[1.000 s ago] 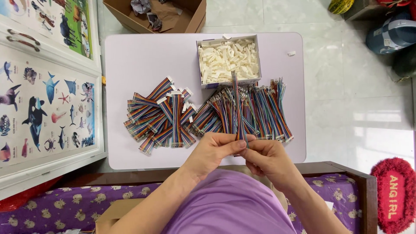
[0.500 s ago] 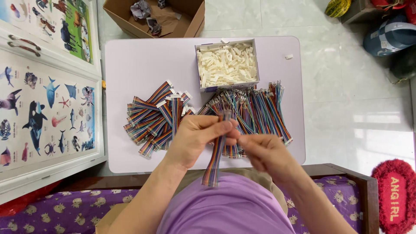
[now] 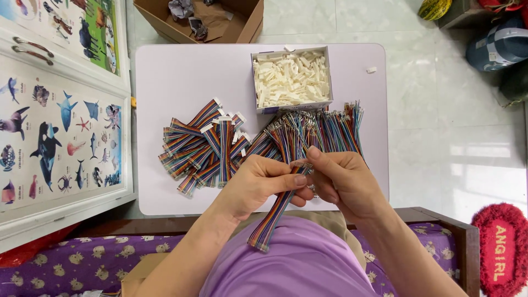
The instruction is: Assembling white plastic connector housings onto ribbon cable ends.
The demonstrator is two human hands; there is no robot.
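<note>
Both hands met over the near edge of the pale tabletop (image 3: 165, 71). The left hand (image 3: 258, 184) pinched the upper end of a rainbow ribbon cable (image 3: 272, 217), whose free end hung down toward the purple shirt; the right hand (image 3: 341, 181) was closed at that same end, though what its fingertips gripped there was too small to tell. The dangling cable could have slipped if the left pinch loosened, and its fine bare wire ends could have bent or snagged the loose cable pile (image 3: 316, 129) just beyond. An open grey box (image 3: 291, 104) held small white plastic pieces; a cardboard box (image 3: 247, 27) on the floor held crumpled scraps.
</note>
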